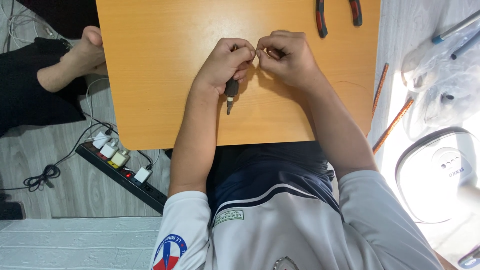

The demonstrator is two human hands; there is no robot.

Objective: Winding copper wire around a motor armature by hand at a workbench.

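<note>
Left hand (225, 62) gripping a small dark-handled screwdriver (230, 90), right hand (287, 57) pinching a tiny part at its tip over the orange tabletop (160, 75); keep wrists planted, tip square, turn slowly.

Pliers (337, 15) on table (160, 75), behind hands (260, 60)

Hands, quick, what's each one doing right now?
Left hand: closed on a dark-handled tool.
Right hand: fingers pinched shut on something small; what it is cannot be told.
</note>
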